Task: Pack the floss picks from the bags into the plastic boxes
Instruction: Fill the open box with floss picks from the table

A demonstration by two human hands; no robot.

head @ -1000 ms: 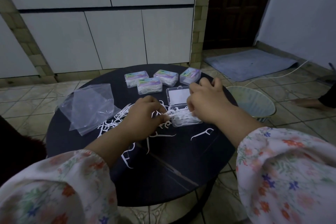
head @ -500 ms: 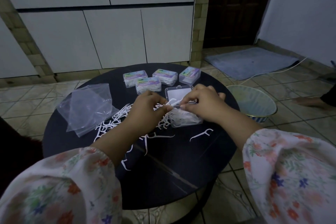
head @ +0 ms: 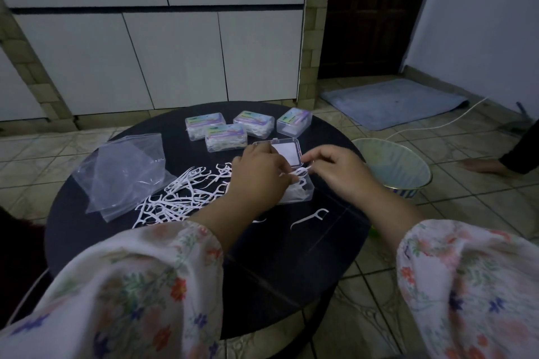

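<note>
Four closed plastic boxes stand at the table's twelve o'clock edge, each showing white picks through its clear walls, so in my judgement roughly four boxes' worth is done: the back-left box, the front box just before it, the middle box and the tilted right-hand box. A fifth, the open box, sits near the centre of the round black table with its hinged lid thrown back toward twelve o'clock; it is partly filled. Both hands meet over it: the left hand pinches a small bunch of floss picks at its fingertips, and the right hand grasps the other end of the same bunch with thumb and forefinger, apparently squaring it up above the tray. Plenty is left, I would say: a loose heap of picks spreads at nine o'clock from the open box, and one stray pick lies alone at six o'clock of it. The clear bags lie slack farther out at nine o'clock and look nearly empty (a few white slivers may remain inside). Each closed box carries a pastel label in purple and green on its lid, but the print is too small and blurred to read; no brand can be made out.
</note>
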